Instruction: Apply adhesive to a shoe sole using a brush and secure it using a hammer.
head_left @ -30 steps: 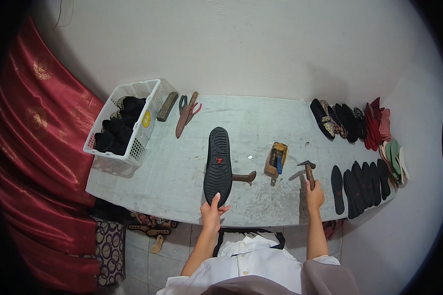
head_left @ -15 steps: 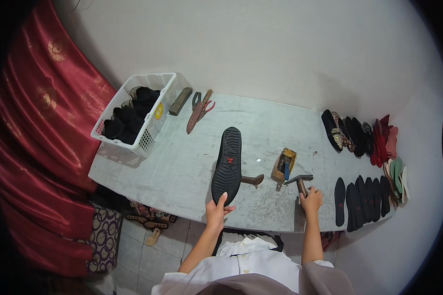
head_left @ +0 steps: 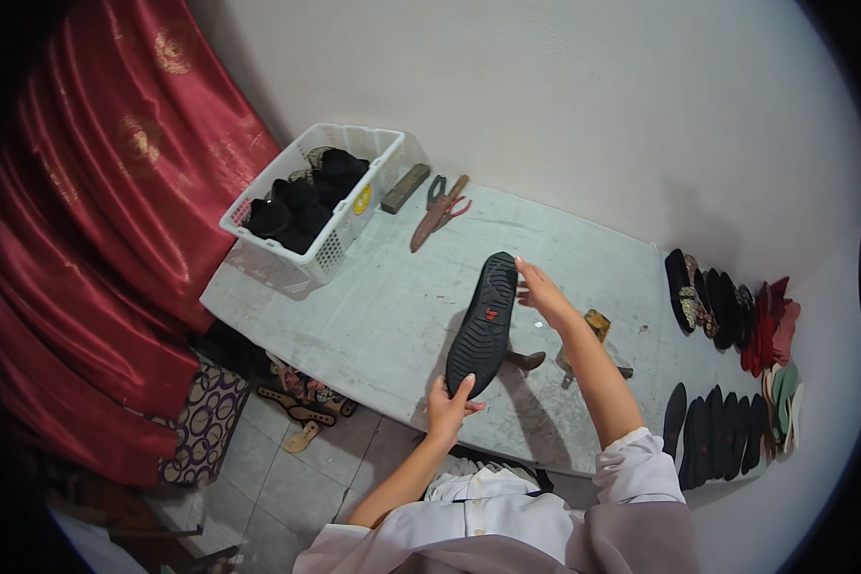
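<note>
A black shoe point(head_left: 484, 325) is held sole up above the table, its ridged sole marked with a small red emblem. My left hand point(head_left: 448, 409) grips its near end, thumb over the edge. At the far end, my right hand point(head_left: 548, 297) reaches to the shoe's right edge with fingers stretched out and apart; whether they touch is hard to tell. Beside the shoe, a brown curved piece point(head_left: 526, 361), like the arm of a shoe stand, sticks out from beneath. A hammer point(head_left: 625, 372) lies mostly hidden behind my right forearm, as does part of a yellow container point(head_left: 598, 325).
A white plastic basket point(head_left: 320, 263) of black shoes stands at the table's point(head_left: 373, 316) far left. Near it lie a whetstone-like block point(head_left: 406, 188) and pliers with a sheathed tool point(head_left: 437, 215). Several soles point(head_left: 717, 435) and finished shoes point(head_left: 681, 287) line the right side. A red curtain point(head_left: 96, 287) hangs left.
My right hand has let go of the hammer and moved up and left to the shoe's far end. My left hand still holds the shoe, now tilted more. The view has shifted.
</note>
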A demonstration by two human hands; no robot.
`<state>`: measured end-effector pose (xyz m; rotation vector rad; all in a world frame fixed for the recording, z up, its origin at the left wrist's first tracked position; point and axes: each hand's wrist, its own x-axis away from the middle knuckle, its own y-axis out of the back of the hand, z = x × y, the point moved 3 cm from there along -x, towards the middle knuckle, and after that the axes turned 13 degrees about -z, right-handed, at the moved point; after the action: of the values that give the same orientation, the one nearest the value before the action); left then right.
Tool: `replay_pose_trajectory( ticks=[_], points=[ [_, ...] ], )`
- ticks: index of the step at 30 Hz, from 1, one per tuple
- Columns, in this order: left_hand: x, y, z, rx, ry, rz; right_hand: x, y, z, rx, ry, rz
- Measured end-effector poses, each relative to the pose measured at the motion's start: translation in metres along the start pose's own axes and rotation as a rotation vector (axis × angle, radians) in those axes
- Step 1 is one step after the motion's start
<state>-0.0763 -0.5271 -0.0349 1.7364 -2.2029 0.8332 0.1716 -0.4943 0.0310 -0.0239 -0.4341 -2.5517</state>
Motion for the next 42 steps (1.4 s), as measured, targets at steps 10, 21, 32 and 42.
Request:
replay_pose_trajectory(
  ticks=[10,21,32,42],
  points=[
    [0.004,-0.003,-0.009,0.001,-0.014,-0.023,-0.016,-0.034,-0.004,-0.262,-0.388,0.313],
    [-0.003,-0.009,-0.039,0.005,-0.027,0.010,-0.030,-0.027,0.003,-0.464,-0.504,0.189],
    [-0.009,-0.007,-0.043,0.018,0.000,0.038,-0.032,-0.030,0.006,-0.514,-0.299,0.223],
    [-0.018,0.015,-0.075,-0.073,-0.054,0.178,0.003,0.008,0.026,-0.641,-0.148,0.084]
  ],
)
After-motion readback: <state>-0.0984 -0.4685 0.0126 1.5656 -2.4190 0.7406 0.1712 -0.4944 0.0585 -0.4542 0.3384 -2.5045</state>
